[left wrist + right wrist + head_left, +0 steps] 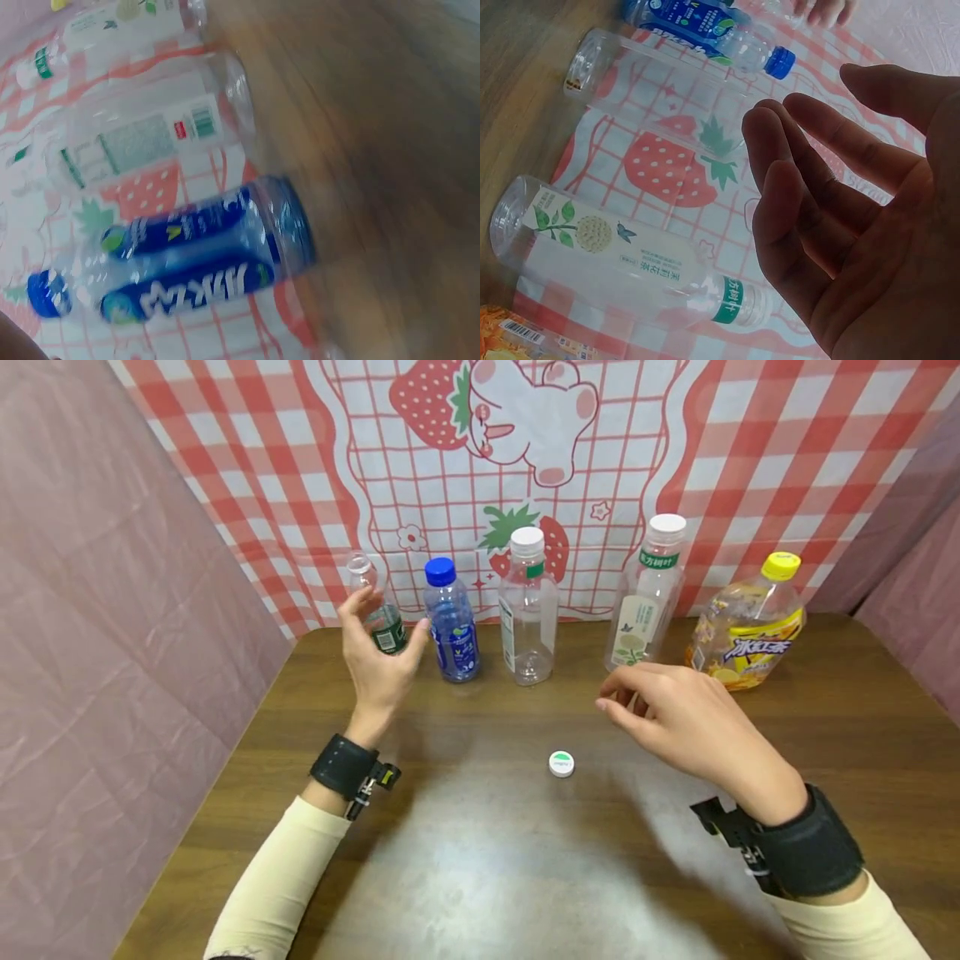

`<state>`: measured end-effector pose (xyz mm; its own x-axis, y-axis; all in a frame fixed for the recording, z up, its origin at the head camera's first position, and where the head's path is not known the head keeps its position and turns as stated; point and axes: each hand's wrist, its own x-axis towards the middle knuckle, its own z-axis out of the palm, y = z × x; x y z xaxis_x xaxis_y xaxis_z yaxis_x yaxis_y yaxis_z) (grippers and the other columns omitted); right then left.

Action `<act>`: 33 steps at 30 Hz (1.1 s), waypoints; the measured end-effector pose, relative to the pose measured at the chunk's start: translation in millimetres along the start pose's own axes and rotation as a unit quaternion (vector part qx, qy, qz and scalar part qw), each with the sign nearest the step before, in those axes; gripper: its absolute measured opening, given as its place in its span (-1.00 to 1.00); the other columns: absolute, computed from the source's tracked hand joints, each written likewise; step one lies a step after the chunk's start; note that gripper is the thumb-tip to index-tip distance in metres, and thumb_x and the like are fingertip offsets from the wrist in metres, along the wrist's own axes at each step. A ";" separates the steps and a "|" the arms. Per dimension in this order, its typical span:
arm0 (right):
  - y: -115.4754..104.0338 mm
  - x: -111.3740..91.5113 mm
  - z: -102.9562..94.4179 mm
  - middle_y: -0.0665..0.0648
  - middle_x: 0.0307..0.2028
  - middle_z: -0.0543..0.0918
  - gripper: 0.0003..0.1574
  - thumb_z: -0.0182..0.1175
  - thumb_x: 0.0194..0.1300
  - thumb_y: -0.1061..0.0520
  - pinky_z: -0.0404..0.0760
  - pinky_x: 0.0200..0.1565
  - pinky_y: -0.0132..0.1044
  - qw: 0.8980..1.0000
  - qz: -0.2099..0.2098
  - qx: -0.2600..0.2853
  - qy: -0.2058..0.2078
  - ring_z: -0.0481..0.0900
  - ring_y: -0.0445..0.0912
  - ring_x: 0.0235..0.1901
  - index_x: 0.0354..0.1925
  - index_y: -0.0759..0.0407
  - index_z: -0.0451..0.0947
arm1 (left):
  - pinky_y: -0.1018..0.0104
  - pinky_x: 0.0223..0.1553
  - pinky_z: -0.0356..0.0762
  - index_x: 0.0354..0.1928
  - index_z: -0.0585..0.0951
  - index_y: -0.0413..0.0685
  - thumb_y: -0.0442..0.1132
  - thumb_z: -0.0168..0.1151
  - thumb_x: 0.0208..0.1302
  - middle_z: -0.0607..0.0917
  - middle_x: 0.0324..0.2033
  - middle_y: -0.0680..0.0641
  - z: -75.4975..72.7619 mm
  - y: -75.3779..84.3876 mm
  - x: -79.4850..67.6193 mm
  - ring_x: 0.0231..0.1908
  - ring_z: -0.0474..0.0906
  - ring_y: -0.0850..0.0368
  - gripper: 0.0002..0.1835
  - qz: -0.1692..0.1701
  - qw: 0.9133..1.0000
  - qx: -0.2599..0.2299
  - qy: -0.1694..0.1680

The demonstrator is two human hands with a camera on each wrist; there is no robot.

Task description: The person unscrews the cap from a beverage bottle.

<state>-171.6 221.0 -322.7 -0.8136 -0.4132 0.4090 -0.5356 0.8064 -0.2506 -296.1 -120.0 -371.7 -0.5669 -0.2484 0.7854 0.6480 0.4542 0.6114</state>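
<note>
Your right hand (675, 718) hangs over the smooth wood table (480, 852), fingers loosely bent, holding nothing. Your left hand (381, 664), thumb and fingers apart, is at the clear, capless bottle (389, 633) by the table's far left corner; touch is unclear. Open wood separates the flat round cap (561, 764) from four capped plastic bottles (455, 639).

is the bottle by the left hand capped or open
Open: the bottle by the left hand shows a bare, clear mouth.
</note>
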 end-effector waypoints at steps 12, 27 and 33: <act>-3.8 -5.0 6.0 -0.19 -0.42 0.69 -0.95 0.32 0.39 -0.01 0.50 -0.43 -0.35 1.000 0.014 0.016 -0.013 0.60 -0.32 -0.40 -0.21 -0.15 0.72 | -0.13 0.42 0.36 0.61 -0.01 0.20 0.11 0.63 -0.02 0.29 0.52 -0.14 63.9 -18.8 -3.5 0.47 0.31 -0.11 0.25 -0.137 0.983 0.038 -0.119; 1.8 -6.6 -7.5 -0.20 -0.43 0.67 -0.94 0.30 0.39 -0.01 0.49 -0.44 -0.35 1.000 0.013 -0.002 -0.012 0.59 -0.34 -0.41 -0.22 -0.18 0.72 | -0.09 0.18 0.59 0.46 0.22 0.29 -0.10 0.54 0.11 0.61 0.23 -0.14 91.1 -32.0 -6.8 0.14 0.63 -0.11 -0.08 -0.171 0.977 -0.007 -0.130; 1.5 -1.7 -0.2 -0.22 -0.45 0.66 -0.94 0.31 0.39 -0.02 0.50 -0.43 -0.35 1.000 0.007 0.009 -0.010 0.57 -0.35 -0.42 -0.23 -0.14 0.72 | -0.12 0.20 0.58 0.49 0.18 0.26 -0.14 0.52 0.14 0.57 0.26 -0.20 79.6 -32.4 -2.2 0.17 0.61 -0.15 -0.06 -0.163 0.974 -0.022 -0.152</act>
<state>-171.0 223.0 -323.7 -0.8255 -0.4102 0.3877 -0.5277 0.8047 -0.2720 -356.3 -66.0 -401.0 -0.8670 -0.1054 0.4869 0.4246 0.3550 0.8329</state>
